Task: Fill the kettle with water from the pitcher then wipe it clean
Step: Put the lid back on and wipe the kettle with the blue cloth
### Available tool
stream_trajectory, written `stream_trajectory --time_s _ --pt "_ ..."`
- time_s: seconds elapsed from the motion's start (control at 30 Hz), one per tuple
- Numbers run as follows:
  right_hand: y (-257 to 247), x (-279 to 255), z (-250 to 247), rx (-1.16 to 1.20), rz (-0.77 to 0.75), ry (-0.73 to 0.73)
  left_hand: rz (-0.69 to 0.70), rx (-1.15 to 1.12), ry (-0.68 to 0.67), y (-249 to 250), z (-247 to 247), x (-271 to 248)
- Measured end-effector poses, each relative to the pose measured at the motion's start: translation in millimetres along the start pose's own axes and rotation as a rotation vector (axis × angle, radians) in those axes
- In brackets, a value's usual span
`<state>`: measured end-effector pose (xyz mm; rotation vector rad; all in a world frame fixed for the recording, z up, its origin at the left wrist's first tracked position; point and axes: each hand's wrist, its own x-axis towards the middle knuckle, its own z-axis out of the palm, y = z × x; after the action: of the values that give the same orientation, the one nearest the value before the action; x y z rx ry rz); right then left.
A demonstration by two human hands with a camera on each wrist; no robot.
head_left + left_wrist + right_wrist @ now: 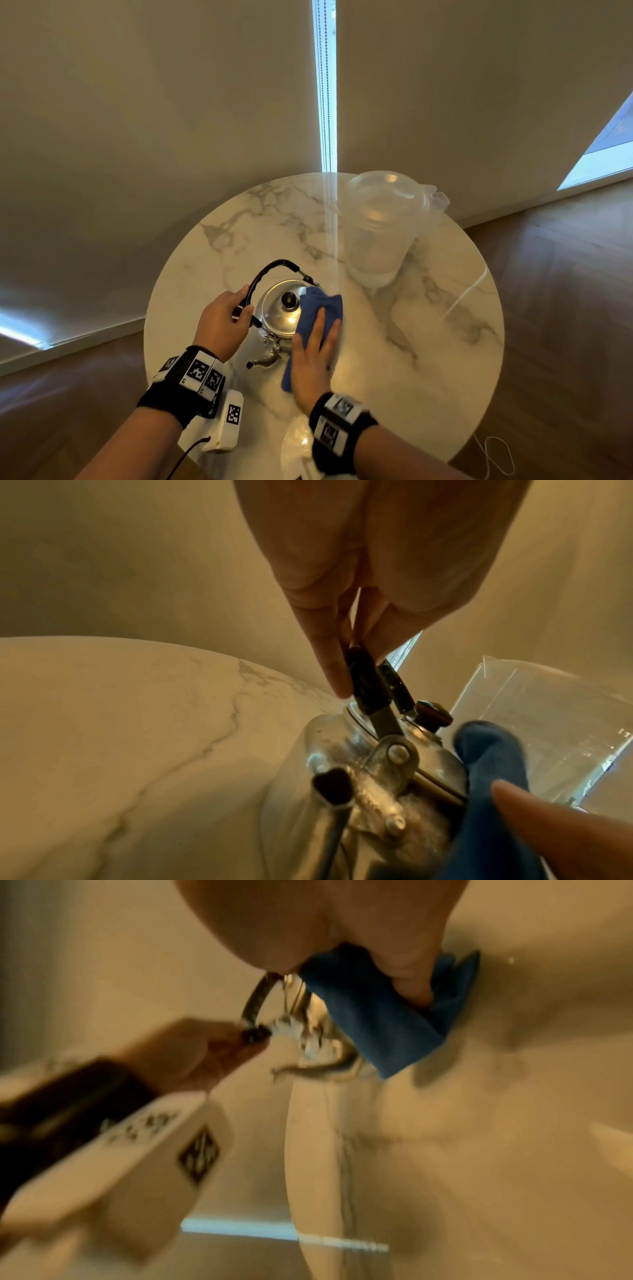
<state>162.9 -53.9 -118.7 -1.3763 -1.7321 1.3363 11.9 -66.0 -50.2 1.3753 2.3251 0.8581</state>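
A shiny metal kettle (279, 317) with its lid on stands mid-table, spout (263, 361) pointing toward me. My left hand (239, 308) grips the low left end of its black handle (270, 269); the left wrist view shows fingers (329, 653) pinching that handle (365, 680). With straight fingers, my right hand (317, 346) presses a blue cloth (320, 308) flat against the kettle's right side. The cloth (489, 764) covers that flank of the kettle (377, 767). Behind, at right, stands the clear plastic pitcher (380, 229), lidded. The right wrist view is blurred: cloth (377, 1020), kettle (318, 1039).
The round marble table (428, 342) has wood floor around it and a wall close behind. A white tagged device (229, 421) with a dark cable lies at the front edge. Crumpled clear plastic (298, 442) sits near my right wrist. A thin white cord (462, 298) crosses the right side.
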Motion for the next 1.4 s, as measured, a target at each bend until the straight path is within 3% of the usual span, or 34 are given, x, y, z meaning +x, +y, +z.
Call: stream_trajectory --time_s 0.03,0.1,0.17,0.27,0.43,0.53,0.63,0.73,0.8,0.9,0.97,1.03,1.1,1.17,1.2,1.23,1.27,1.37,1.4 --pt "3.6 -6.6 4.9 -0.185 -0.094 0.016 0.006 0.018 -0.003 0.4 0.1 -0.1" --pt "0.6 -6.5 11.1 -0.507 0.006 -0.109 0.023 0.061 -0.01 0.7 0.7 -0.2" --pt "-4.1 8.9 7.8 -0.525 0.047 -0.131 0.045 0.105 -0.021 1.5 0.7 1.2" --pt "-12.8 42.0 -19.8 -0.312 0.07 -0.091 0.043 0.122 -0.037 1.3 0.1 2.8" --pt "-29.6 98.1 -58.8 0.141 0.203 -0.282 0.04 0.132 -0.056 0.7 -0.6 3.4" --pt "-28.7 104.2 -58.0 0.172 0.226 -0.385 0.029 0.13 -0.062 1.7 -0.9 4.0" --pt "-23.3 86.8 -48.8 0.124 0.194 -0.275 0.019 0.127 -0.067 1.1 -1.5 4.3" --pt "-6.0 59.9 -33.9 -0.04 0.07 -0.183 0.01 0.119 -0.065 1.3 -2.1 3.8" --pt "1.2 34.8 -16.3 -0.386 0.032 -0.18 0.009 0.119 -0.063 1.2 -2.2 4.0" --pt "4.5 7.9 5.9 -0.698 0.037 -0.109 0.015 0.125 -0.054 1.6 -2.8 4.5" --pt "13.0 -0.7 23.0 -0.725 -0.052 -0.128 0.015 0.129 -0.056 2.1 -3.3 4.4" --pt "11.4 -19.6 38.5 -0.733 -0.133 -0.054 0.02 0.135 -0.052 3.0 -4.2 3.9" --pt "9.2 -34.7 59.4 -0.693 -0.162 -0.161 0.032 0.137 -0.049 4.2 -5.2 2.7" --pt "4.3 -48.6 68.2 -0.77 -0.272 -0.394 0.049 0.141 -0.068 5.9 -6.3 1.3" --pt "4.6 -46.1 69.7 -0.818 -0.212 -0.352 0.057 0.149 -0.081 6.1 -6.9 1.4" --pt "6.1 -40.7 70.4 -0.752 -0.082 -0.302 0.059 0.162 -0.095 6.2 -7.5 2.3" --pt "6.8 -33.1 66.0 -0.534 0.033 -0.284 0.059 0.178 -0.11 6.4 -8.3 3.9" --pt "-5.2 -37.3 52.6 -0.227 0.1 -0.129 0.047 0.195 -0.16 6.8 -10.5 8.4" --pt "-1.6 -45.1 48.3 -0.085 0.017 -0.106 0.043 0.187 -0.177 6.8 -10.9 8.9"
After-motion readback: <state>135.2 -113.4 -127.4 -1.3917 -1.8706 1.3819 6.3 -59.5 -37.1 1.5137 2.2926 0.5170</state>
